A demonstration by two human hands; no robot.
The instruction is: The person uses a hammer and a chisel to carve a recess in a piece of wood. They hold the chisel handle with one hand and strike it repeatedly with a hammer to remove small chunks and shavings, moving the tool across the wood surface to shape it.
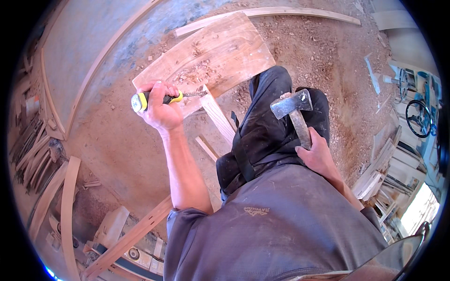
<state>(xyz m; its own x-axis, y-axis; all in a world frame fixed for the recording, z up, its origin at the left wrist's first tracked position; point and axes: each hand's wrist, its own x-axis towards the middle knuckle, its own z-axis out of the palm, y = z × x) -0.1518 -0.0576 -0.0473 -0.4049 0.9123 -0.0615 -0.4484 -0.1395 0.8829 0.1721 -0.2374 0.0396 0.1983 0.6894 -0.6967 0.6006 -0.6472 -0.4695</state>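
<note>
My left hand (161, 105) is closed round the black-and-yellow handle of a chisel (176, 97). The chisel lies nearly level, its metal blade pointing right, with the tip at the end of a pale wooden strip (218, 114). That strip reaches from the board back toward my leg. In my right hand (316, 152) is a hatchet (291, 104), gripped low on its worn handle, its steel head held above my dark trouser legs. Under the chisel's tip, a wide wooden board (234, 44) carries wood chips on its surface.
A long curved wooden piece (300, 11) lies beyond the board. Chips litter the dirt floor (323, 56). Stacked timber (35, 159) stands at the left, and a long beam (136, 236) crosses the lower left. Off to the right are a dark steering wheel (418, 118) and piled planks (375, 175).
</note>
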